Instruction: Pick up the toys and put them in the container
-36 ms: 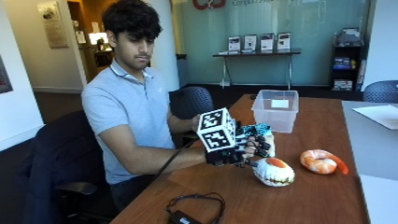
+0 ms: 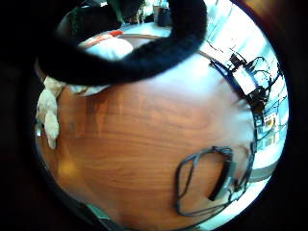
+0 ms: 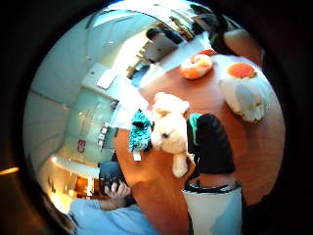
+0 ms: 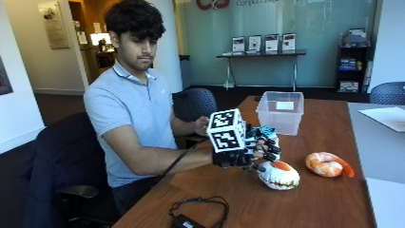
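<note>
- A person sits at the left end of a long wooden table (image 4: pixel 316 199), its top a smooth, glossy red-brown.
- A black cable (image 4: pixel 196 209), coiled in a loose loop with a small black block on it, lies on the near edge of the table.
- The right hand (image 4: pixel 244 154), in a black glove, hovers low over the table just above a group of soft toys. Its fingers (image 4: pixel 269 147) are bent downward toward the toys; whether they are clasping one cannot be told.
- A teal plush toy (image 3: pixel 141 133), shaggy and dark-tufted, with a small white tag, sits on the table beside a cream plush animal (image 3: pixel 168 129) with a rounded, fuzzy body; the two touch.
- A round white stuffed toy (image 4: pixel 278 175) with an orange top patch and a stitched surface rests on the table just beside the gloved hand.
- An orange and white shrimp-shaped plush (image 4: pixel 326 164), curled, lies on the table to the right of the round toy, apart from it.
- The container (image 4: pixel 280 111), a clear plastic box with straight walls and no lid, stands farther back on the table, well apart from the toys.
</note>
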